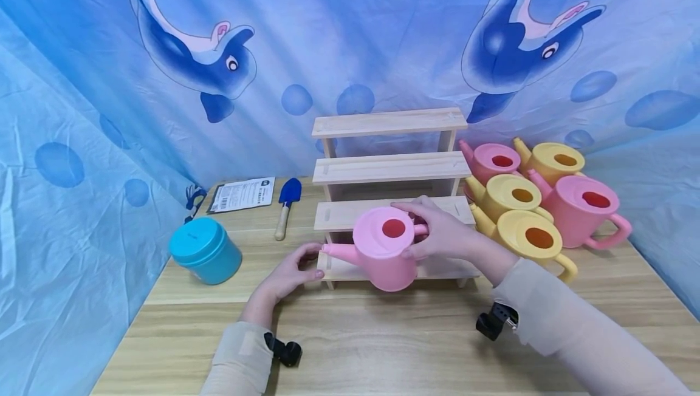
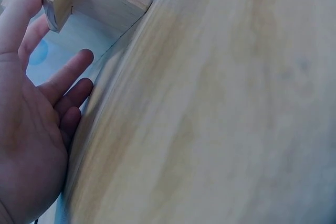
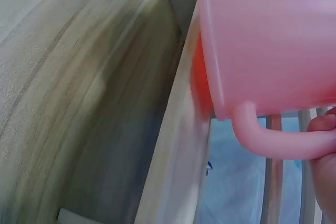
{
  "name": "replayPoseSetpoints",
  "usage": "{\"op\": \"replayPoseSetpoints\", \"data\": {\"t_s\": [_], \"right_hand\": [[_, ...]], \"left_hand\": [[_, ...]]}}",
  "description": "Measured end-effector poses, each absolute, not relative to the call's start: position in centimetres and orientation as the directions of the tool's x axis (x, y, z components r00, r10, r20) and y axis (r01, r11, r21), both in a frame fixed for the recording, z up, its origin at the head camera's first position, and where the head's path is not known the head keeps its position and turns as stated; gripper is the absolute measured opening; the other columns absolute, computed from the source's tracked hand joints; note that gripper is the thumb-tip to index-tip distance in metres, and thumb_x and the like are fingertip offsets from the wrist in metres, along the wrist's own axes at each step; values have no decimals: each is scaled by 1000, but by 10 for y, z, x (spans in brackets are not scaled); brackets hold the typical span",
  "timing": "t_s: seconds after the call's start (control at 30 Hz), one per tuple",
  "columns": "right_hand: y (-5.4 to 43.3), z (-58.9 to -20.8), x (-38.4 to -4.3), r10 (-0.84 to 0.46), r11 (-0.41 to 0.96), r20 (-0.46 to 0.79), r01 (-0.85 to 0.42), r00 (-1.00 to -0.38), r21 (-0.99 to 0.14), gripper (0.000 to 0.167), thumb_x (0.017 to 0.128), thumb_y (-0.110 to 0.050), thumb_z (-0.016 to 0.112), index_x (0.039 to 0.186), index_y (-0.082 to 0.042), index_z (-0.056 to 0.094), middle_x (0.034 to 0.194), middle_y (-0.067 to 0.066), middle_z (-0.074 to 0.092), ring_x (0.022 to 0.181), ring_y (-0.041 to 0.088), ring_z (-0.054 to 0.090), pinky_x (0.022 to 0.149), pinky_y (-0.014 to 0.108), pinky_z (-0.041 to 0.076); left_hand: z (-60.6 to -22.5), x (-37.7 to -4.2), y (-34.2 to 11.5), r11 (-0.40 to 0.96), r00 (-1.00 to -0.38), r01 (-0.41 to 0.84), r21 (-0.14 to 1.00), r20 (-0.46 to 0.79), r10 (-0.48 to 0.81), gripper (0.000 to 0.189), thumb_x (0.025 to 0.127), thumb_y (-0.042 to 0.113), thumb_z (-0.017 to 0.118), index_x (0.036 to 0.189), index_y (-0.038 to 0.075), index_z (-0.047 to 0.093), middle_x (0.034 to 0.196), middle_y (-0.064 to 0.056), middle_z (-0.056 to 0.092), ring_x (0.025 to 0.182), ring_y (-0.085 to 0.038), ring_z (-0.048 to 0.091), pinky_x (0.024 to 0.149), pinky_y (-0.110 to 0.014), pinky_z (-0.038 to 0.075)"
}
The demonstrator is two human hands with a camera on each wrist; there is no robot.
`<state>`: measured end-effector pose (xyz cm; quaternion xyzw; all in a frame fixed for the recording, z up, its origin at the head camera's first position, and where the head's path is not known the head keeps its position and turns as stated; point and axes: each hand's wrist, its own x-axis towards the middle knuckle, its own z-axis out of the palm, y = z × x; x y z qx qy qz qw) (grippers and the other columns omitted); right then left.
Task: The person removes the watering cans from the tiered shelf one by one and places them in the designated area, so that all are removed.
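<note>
My right hand grips the handle of a pink watering can. The can stands upright over the lowest step of a tiered wooden plant stand, its spout pointing left. In the right wrist view, the can's base is right at the step's board. At the left end of that step, my left hand holds the board end between thumb and forefinger. Its other fingers are spread loosely below, by the tabletop. The spout tip is close to the left fingertips.
Several pink and yellow watering cans, among them a yellow one and a large pink one, stand right of the stand. On the left are a turquoise lidded tub, a blue trowel and a printed sheet. A dolphin-print curtain hangs behind.
</note>
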<state>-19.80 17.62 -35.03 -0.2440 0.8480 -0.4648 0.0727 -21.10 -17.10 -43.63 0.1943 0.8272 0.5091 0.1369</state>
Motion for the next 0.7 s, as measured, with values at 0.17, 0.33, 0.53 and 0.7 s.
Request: {"op": "replayPoseSetpoints", "data": {"t_s": [0.17,0.33,0.53,0.7], "right_hand": [[188,-338,-195,-451,441,156,-371,-879,-817,81,66,-27,84,137,-14,48,103,6,44,100,22,46,81,38,47],[201,-323,-192,-408,441,201,-385,-891,-811,77,68,-20,83,136,-9,49,103,7,44,101,22,45,79,35,48],[219,-309,-185,-353,386,280,-412,-893,-826,68,75,-9,77,136,-7,48,117,9,48,104,18,48,81,22,47],[237,-298,-178,-276,381,377,-460,-884,-802,65,77,-2,73,136,-6,48,126,5,47,106,7,50,80,13,46]], "left_hand": [[-438,-212,-172,410,-883,193,891,-24,468,56,82,15,71,133,5,48,133,-16,48,125,-36,40,105,-51,28],[-438,-211,-172,413,-885,204,887,-14,466,56,82,16,71,132,6,48,132,-16,48,125,-36,40,105,-53,27],[-436,-210,-172,411,-885,210,887,-6,465,55,82,16,70,132,5,49,131,-16,49,124,-36,40,105,-53,26],[-436,-210,-171,412,-884,218,885,0,468,55,83,15,70,132,4,49,131,-16,50,124,-35,41,105,-52,27]]}}
